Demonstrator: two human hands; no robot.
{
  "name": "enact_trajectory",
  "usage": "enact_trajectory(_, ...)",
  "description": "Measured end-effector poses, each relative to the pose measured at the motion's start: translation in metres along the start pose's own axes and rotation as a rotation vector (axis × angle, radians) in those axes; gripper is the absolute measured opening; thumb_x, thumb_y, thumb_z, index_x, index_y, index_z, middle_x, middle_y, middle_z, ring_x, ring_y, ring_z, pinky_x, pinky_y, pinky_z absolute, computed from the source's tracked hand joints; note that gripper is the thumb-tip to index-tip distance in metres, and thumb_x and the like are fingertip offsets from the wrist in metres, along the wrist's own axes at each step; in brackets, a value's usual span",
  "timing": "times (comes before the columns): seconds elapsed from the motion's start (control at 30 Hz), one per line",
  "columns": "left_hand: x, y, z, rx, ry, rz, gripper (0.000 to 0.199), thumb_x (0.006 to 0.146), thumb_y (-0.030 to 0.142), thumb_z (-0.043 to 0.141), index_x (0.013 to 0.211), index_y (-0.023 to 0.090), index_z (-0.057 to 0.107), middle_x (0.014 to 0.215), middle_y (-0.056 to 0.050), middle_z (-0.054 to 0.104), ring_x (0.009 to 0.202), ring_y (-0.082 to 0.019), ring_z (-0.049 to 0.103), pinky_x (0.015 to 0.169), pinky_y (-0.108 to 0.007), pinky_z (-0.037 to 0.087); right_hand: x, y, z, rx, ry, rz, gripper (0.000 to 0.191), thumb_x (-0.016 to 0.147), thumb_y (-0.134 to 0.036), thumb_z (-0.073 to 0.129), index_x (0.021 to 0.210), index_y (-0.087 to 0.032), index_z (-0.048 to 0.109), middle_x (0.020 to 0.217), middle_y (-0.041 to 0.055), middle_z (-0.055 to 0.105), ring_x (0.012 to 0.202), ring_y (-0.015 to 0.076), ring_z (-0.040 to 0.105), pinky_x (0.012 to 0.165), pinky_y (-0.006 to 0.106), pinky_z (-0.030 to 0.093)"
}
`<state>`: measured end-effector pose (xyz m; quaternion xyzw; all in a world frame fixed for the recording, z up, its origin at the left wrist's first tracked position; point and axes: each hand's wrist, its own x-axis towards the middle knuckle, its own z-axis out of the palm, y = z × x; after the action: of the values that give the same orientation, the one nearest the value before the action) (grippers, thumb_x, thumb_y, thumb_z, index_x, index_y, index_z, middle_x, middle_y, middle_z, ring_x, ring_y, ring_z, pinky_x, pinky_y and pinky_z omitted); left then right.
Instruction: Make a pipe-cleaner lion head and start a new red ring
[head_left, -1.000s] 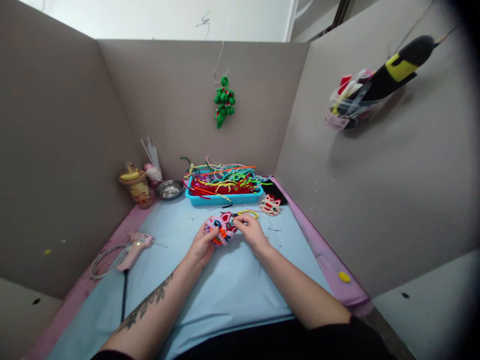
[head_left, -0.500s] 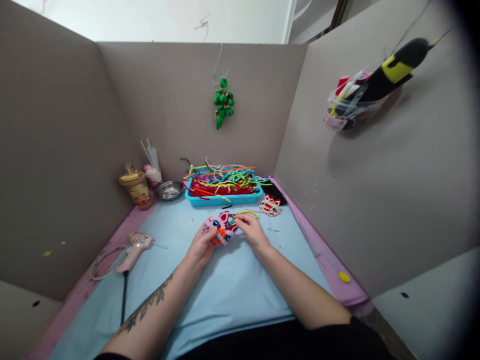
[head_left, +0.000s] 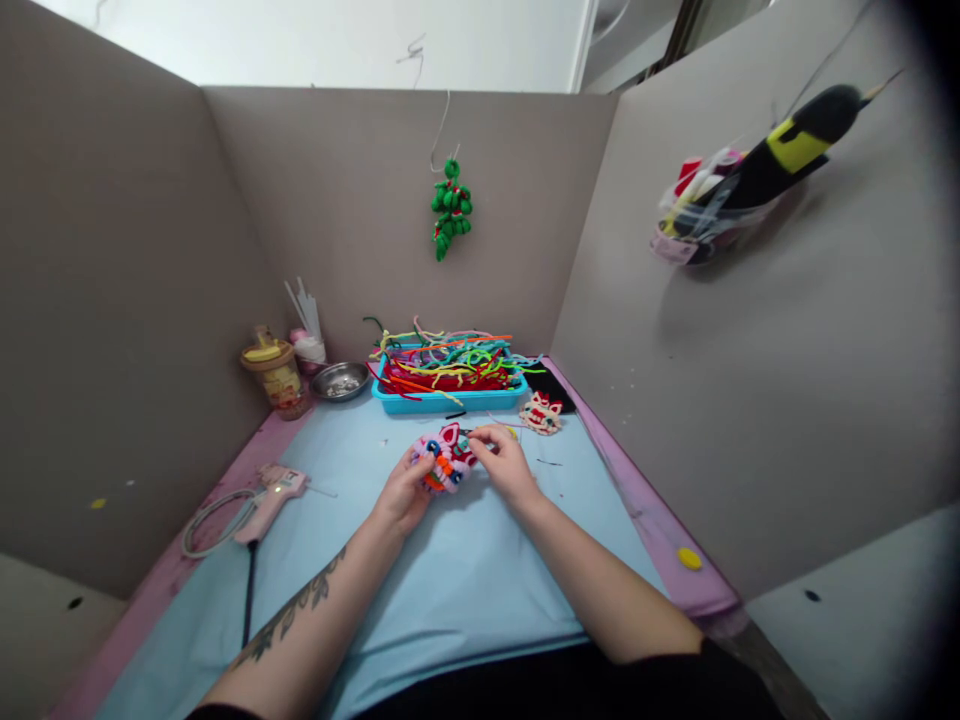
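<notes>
My left hand (head_left: pixel 405 491) grips a small craft piece (head_left: pixel 444 463) in pink, red, orange and blue above the middle of the light blue cloth. My right hand (head_left: pixel 501 462) is at the piece's right side, thumb and fingertips pinched together at its red and teal part. What lies between those fingertips is too small to make out. Just behind my right fingers a bit of a yellow-handled tool (head_left: pixel 512 432) shows; the rest is hidden. A cream and red craft piece (head_left: pixel 541 413) lies to the right.
Behind the hands stands a blue tray (head_left: pixel 450 402) of colourful strips. At the left are a metal bowl (head_left: pixel 341 380), a cup (head_left: pixel 279 378) and a pink glue gun (head_left: pixel 268 503). Grey walls (head_left: pixel 405 250) enclose the table; a green ornament (head_left: pixel 451 210) hangs behind.
The view has shifted slightly. My right hand has moved a little and now covers more of the yellow-handled tool. My left hand keeps its grip on the craft piece.
</notes>
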<state>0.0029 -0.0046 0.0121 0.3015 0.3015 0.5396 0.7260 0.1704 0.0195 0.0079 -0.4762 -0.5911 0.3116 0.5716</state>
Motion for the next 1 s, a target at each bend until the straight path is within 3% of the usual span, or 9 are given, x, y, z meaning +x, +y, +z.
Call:
enact_trajectory(0.13, -0.002, 0.000, 0.002, 0.005, -0.035, -0.004, 0.047, 0.068, 0.024, 0.075, 0.111, 0.013, 0.061, 0.102, -0.013, 0.070, 0.086, -0.024, 0.068, 0.077, -0.033, 0.053, -0.001, -0.002, 0.001, 0.000, 0.013, -0.004, 0.015, 0.072, -0.033, 0.061, 0.068, -0.019, 0.065, 0.082, 0.0051, 0.059, 0.082, 0.0198, 0.055, 0.072, 0.031, 0.044)
enact_trajectory(0.37, -0.003, 0.000, 0.003, -0.006, -0.027, -0.018, 0.045, 0.069, 0.022, 0.074, 0.111, 0.012, 0.061, 0.102, -0.014, 0.070, 0.087, -0.024, 0.068, 0.076, -0.033, 0.054, -0.002, -0.003, 0.001, 0.009, 0.012, -0.029, 0.013, 0.073, -0.030, 0.061, 0.066, -0.020, 0.064, 0.075, 0.0028, 0.056, 0.079, 0.0187, 0.054, 0.077, 0.031, 0.043)
enact_trajectory(0.6, -0.001, -0.001, -0.001, -0.002, -0.027, -0.022, 0.045, 0.069, 0.022, 0.074, 0.111, 0.012, 0.061, 0.102, -0.014, 0.070, 0.087, -0.024, 0.068, 0.077, -0.034, 0.054, -0.002, 0.000, 0.001, 0.019, -0.017, 0.006, 0.014, 0.072, -0.032, 0.062, 0.065, -0.020, 0.063, 0.077, 0.0036, 0.056, 0.079, 0.0193, 0.052, 0.072, 0.031, 0.045)
enact_trajectory(0.8, 0.005, 0.001, -0.007, -0.132, 0.031, -0.032, 0.036, 0.074, 0.021, 0.068, 0.109, 0.015, 0.062, 0.101, -0.010, 0.071, 0.091, -0.021, 0.067, 0.081, -0.034, 0.054, 0.005, 0.004, -0.003, 0.266, 0.081, 0.183, 0.036, 0.073, -0.044, 0.061, 0.099, -0.019, 0.061, 0.091, 0.0051, 0.062, 0.082, 0.0183, 0.056, 0.071, 0.030, 0.047)
enact_trajectory(0.9, 0.009, 0.004, -0.012, -0.208, 0.098, -0.050, 0.032, 0.079, 0.020, 0.063, 0.111, 0.017, 0.061, 0.100, -0.008, 0.071, 0.095, -0.019, 0.066, 0.084, -0.031, 0.053, 0.007, 0.007, -0.003, 0.289, 0.017, 0.253, 0.034, 0.072, -0.045, 0.062, 0.092, -0.018, 0.064, 0.083, 0.0046, 0.063, 0.074, 0.0169, 0.055, 0.062, 0.027, 0.044)
enact_trajectory(1.0, 0.011, 0.006, -0.013, -0.211, 0.101, -0.074, 0.035, 0.082, 0.022, 0.060, 0.117, 0.018, 0.058, 0.102, -0.008, 0.070, 0.098, -0.019, 0.064, 0.085, -0.031, 0.053, 0.005, 0.008, 0.000, 0.265, -0.088, 0.232, 0.029, 0.071, -0.044, 0.064, 0.082, -0.017, 0.066, 0.072, 0.0020, 0.062, 0.066, 0.0148, 0.052, 0.057, 0.025, 0.041)
